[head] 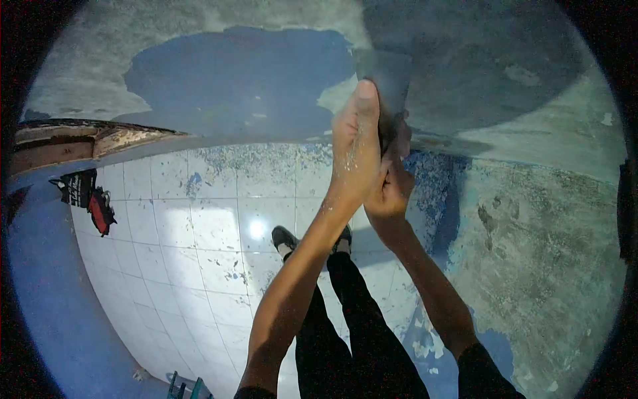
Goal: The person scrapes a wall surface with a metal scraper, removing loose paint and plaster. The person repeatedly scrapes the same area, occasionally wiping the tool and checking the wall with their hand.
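Both my hands grip a broad-bladed scraper [393, 75] whose handle is mostly hidden. My left hand [355, 137] wraps it from the left, thumb pointing up along it; pale dust speckles the wrist. Just below and to the right, my right hand [391, 187] holds the lower end, partly covered by the left. The blurred blade meets the wall by the right edge of a patch of blue paint [239, 80]. Around that patch the wall shows bare grey plaster [299, 12], and a dark shadow falls to the right of the blade.
Paint flakes litter the white tiled floor [214, 269], thickest along the wall's foot. On the right stands another stripped wall [538, 239]. A worn wooden frame [55, 142] is at left. A black and red bag [97, 204] lies below it. Something green [187, 386] shows at the bottom edge.
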Demonstrator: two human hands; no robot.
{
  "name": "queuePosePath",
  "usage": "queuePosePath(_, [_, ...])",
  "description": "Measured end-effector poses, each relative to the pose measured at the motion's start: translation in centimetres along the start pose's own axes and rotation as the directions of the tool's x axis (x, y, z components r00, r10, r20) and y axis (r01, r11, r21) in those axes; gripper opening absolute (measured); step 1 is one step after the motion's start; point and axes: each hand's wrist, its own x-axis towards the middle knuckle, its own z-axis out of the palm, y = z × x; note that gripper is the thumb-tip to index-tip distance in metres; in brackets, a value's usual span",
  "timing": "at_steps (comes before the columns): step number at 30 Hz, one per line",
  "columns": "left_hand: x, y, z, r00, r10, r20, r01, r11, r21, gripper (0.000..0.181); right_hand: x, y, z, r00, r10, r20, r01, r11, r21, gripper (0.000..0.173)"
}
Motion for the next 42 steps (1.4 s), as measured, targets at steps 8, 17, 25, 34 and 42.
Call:
queuePosePath(8, [0.3, -0.3, 0.1, 0.999, 0.037, -0.013, -0.037, 0.999, 0.037, 0.05, -1.0, 0.5, -0.2, 0.988, 0.127, 0.085, -0.13, 0.991, 0.041, 0.032])
queuePosePath(17, [0.6, 0.3, 0.2, 0.999, 0.042, -0.017, -0.041, 0.997, 0.059, 0.049, -0.6, 0.5, -0.2, 0.986, 0.116, 0.119, -0.118, 0.993, 0.01, 0.045])
queuePosePath(25, [0.4, 0.5, 0.0, 0.996, 0.073, -0.043, -0.067, 0.99, 0.127, 0.048, 0.1, -0.1, 0.2, 0.995, 0.081, 0.05, -0.081, 0.997, 0.005, 0.038])
queuePosePath(34, [0.1, 1.3, 0.1, 1.0, -0.024, 0.008, 0.024, 0.999, 0.023, 0.051, 0.5, -0.4, -0.5, 0.99, 0.111, 0.09, -0.113, 0.994, 0.013, 0.02])
queuePosePath(42, [0.0, 1.6, 1.1, 0.998, 0.002, -0.057, -0.004, 1.0, -0.021, 0.048, 2.0, -1.6, -1.7, 0.922, 0.244, 0.301, -0.165, 0.95, -0.265, 0.048])
